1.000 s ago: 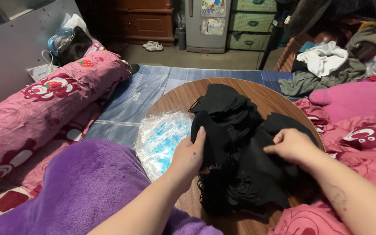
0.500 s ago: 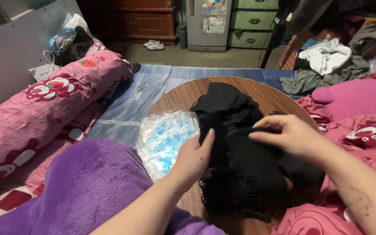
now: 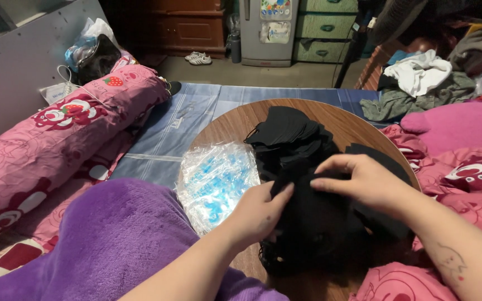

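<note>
- Your left hand (image 3: 258,214) and right hand (image 3: 364,181) both pinch the pile of black masks (image 3: 308,189) on the round tabletop (image 3: 224,125).
- A clear plastic bag (image 3: 213,181) lies just left of your left hand.

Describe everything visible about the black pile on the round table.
The black pile is a loose heap of flat, thin black pieces that look like face masks, one ear loop showing at its far left edge. It lies on the round wooden table, beside a clear plastic packet. The left hand and right hand both press on it.
</note>
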